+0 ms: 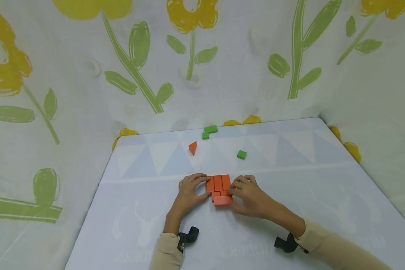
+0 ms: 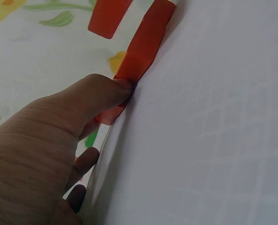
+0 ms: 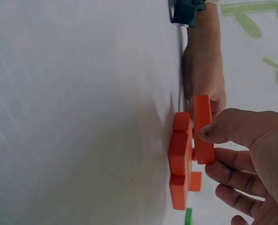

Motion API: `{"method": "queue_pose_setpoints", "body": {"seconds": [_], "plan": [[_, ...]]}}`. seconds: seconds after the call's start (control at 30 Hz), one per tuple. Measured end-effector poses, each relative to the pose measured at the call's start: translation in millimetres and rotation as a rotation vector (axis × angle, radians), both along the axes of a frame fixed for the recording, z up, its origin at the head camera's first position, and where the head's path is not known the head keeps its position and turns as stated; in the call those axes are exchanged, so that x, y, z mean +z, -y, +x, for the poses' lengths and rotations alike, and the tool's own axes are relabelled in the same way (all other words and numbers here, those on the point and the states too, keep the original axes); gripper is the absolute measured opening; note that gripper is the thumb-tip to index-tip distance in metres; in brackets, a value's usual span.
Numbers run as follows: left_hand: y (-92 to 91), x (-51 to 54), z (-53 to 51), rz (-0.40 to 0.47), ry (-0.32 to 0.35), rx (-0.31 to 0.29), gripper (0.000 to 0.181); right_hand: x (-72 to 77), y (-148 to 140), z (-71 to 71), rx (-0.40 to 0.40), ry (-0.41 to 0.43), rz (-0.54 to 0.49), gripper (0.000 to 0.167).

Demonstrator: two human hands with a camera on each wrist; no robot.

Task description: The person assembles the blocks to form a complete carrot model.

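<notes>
Orange wooden blocks (image 1: 218, 183) lie side by side on the table, three upright rectangles in a row with smaller orange blocks (image 1: 215, 194) against their near side. My left hand (image 1: 188, 191) pinches the leftmost rectangle between thumb and forefinger; in the left wrist view the thumb (image 2: 113, 91) presses its near edge. Another orange rectangular block (image 3: 203, 129) is held by my right hand (image 1: 251, 195), thumb on one face and fingers behind. That block is raised off the table, over the near side of the group, and partly hides the small blocks in the head view.
Beyond the group lie an orange triangular block (image 1: 192, 148), a green block (image 1: 242, 154), and two more green blocks (image 1: 210, 129) near the table's far edge. Flower-patterned cloth (image 1: 222, 75) surrounds the table (image 1: 138, 210). Dark camera mounts (image 1: 189, 235) sit on both wrists.
</notes>
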State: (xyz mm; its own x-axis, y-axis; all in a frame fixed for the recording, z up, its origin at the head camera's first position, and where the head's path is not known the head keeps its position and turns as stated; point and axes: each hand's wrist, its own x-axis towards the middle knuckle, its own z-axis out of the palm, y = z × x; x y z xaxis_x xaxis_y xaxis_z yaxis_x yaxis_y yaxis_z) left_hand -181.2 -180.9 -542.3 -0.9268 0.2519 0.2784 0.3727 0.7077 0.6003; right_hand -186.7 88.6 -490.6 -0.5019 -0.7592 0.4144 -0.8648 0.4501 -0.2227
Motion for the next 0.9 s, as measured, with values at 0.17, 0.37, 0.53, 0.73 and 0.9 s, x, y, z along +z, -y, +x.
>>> {"method": "queue_pose_setpoints", "body": {"seconds": [0.17, 0.37, 0.53, 0.73, 0.9], "plan": [[0.5, -0.1, -0.4, -0.008, 0.005, -0.001, 0.049, -6.7, 2.6, 4.5, 0.004, -0.015, 0.013, 0.023], [0.8, 1.5, -0.1, -0.004, 0.005, -0.010, 0.050, -9.0, 5.4, 6.5, 0.008, -0.032, 0.018, 0.024], [0.7, 1.3, -0.4, -0.003, 0.007, -0.009, 0.050, -12.1, 5.6, 7.3, -0.003, -0.049, 0.022, 0.024], [-0.3, 0.2, -1.7, -0.018, 0.016, -0.004, 0.050, -16.6, 3.4, 8.5, -0.028, -0.055, 0.031, 0.025], [0.3, 0.7, -1.1, -0.021, 0.017, -0.002, 0.050, -18.9, 1.5, 9.4, -0.026, -0.043, 0.009, 0.030]]}}
